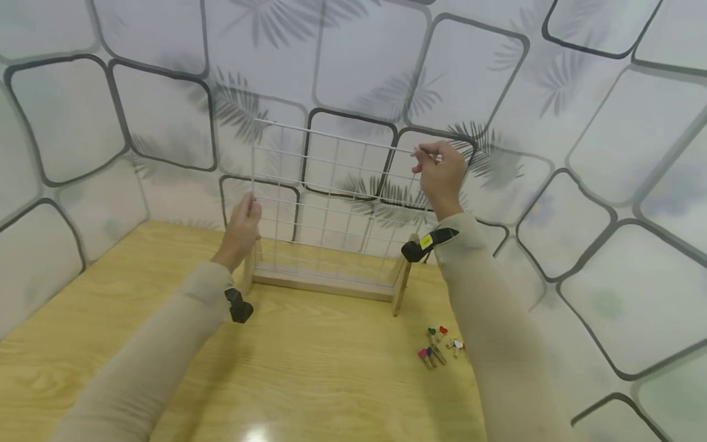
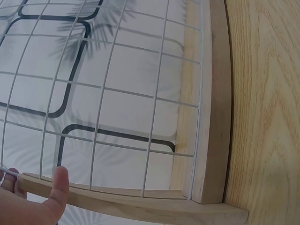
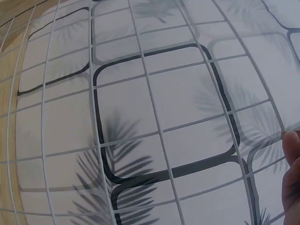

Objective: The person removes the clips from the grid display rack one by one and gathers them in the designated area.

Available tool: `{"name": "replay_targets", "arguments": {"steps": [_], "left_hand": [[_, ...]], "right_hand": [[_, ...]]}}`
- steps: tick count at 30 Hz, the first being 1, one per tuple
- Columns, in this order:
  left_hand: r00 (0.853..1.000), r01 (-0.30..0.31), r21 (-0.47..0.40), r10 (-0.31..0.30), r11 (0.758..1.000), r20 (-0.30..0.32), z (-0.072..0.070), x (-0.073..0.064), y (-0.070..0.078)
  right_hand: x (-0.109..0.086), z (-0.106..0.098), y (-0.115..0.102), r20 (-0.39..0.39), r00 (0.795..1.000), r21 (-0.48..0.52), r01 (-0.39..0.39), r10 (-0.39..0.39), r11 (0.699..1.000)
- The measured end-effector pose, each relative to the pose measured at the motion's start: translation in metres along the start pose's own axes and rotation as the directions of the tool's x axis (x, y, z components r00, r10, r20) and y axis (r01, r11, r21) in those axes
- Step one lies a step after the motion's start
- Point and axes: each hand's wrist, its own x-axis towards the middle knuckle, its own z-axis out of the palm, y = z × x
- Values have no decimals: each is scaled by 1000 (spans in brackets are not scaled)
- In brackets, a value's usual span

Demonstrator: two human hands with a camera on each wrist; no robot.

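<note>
A white wire grid panel stands upright in a wooden stand on the table. My left hand holds the panel's left edge near the top of the stand's side post. In the left wrist view, the thumb lies in front of the post and other fingertips show at the wire behind. High at the panel's top right corner, my right hand pinches the wire between thumb and fingers. Only part of that hand appears in the right wrist view, at the right edge.
Several small wooden clothespins with coloured heart tops lie on the wood-grain table, right of the stand. A patterned wall rises close behind the panel and continues along the right side.
</note>
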Motion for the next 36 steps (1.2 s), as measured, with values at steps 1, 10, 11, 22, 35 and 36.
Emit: {"name": "replay_targets", "arguments": {"steps": [1, 10, 11, 22, 35, 36], "left_hand": [[1000, -6, 1, 6, 1000, -5, 0, 0, 0], [998, 52, -123, -48, 991, 37, -14, 5, 0], [998, 57, -143, -51, 988, 43, -16, 6, 0], [985, 169, -347, -150, 923, 81, -26, 17, 12], [977, 207, -412, -212, 887, 34, -15, 16, 24], [977, 205, -407, -211, 890, 29, -15, 16, 25]], "right_hand": [[1, 0, -2, -12, 1000, 10, 2, -2, 1000], [-12, -25, -18, 288, 900, 326, -414, 328, 850], [-16, -29, -17, 329, 878, 322, -451, 348, 833], [-75, -65, 37, 486, 710, 246, -670, 509, 700], [-139, -125, 102, 418, 657, 81, -715, 628, 694], [-143, -129, 104, 413, 656, 70, -714, 632, 696]]}}
